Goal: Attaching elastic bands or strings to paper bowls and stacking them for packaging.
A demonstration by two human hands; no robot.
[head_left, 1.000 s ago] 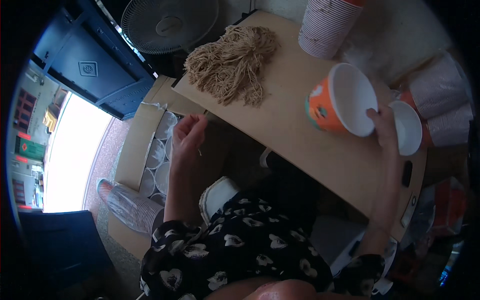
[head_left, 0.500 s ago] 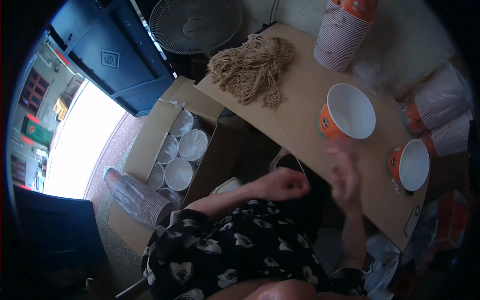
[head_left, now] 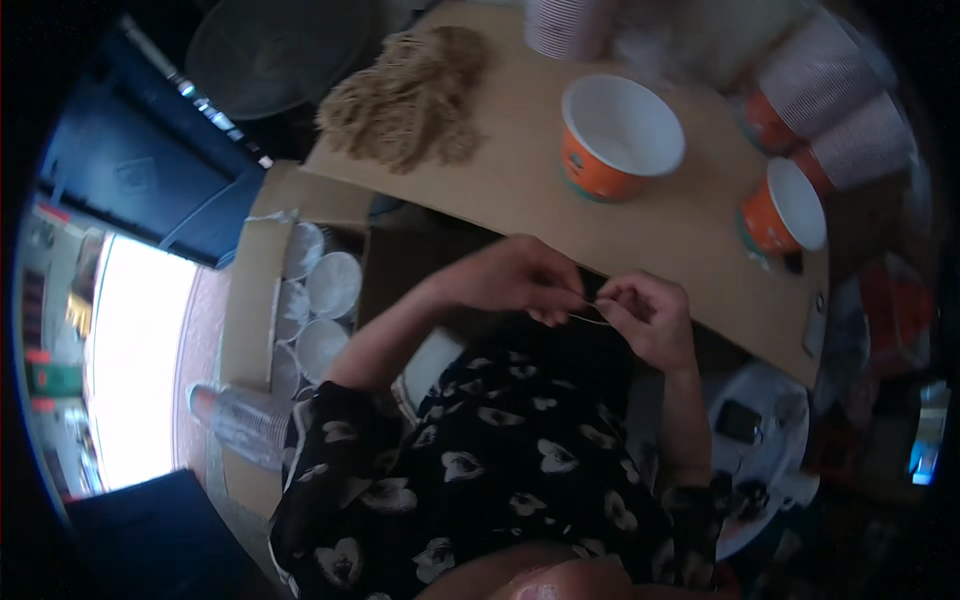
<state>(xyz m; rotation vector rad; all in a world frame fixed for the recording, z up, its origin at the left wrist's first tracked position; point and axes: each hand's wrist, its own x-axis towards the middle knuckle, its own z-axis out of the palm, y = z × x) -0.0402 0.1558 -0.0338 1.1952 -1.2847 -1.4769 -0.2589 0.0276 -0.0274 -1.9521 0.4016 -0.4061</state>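
My left hand [head_left: 515,276] and my right hand [head_left: 650,312] are close together in front of the table's near edge. The fingertips of both are pinched on a thin tan string [head_left: 590,320], which shows as a short loop between them. Beyond the hands, on the brown table [head_left: 500,190], stands a large paper bowl [head_left: 622,135], orange outside and white inside. To its right a smaller orange paper bowl [head_left: 782,208] sits near the table's edge. A tangled pile of tan strings [head_left: 405,100] lies at the table's far left.
A stack of paper bowls [head_left: 565,25] stands at the back, with plastic-wrapped stacks [head_left: 815,85] at the right. Left of the table, an open carton [head_left: 248,310] holds several wrapped bowls. Another wrapped stack [head_left: 245,422] lies by it. A fan [head_left: 275,50] and blue door [head_left: 140,170] are behind.
My two hands have come together from apart, and a string now shows between their fingertips. The view has shifted, so the table and bowls appear higher and further left.
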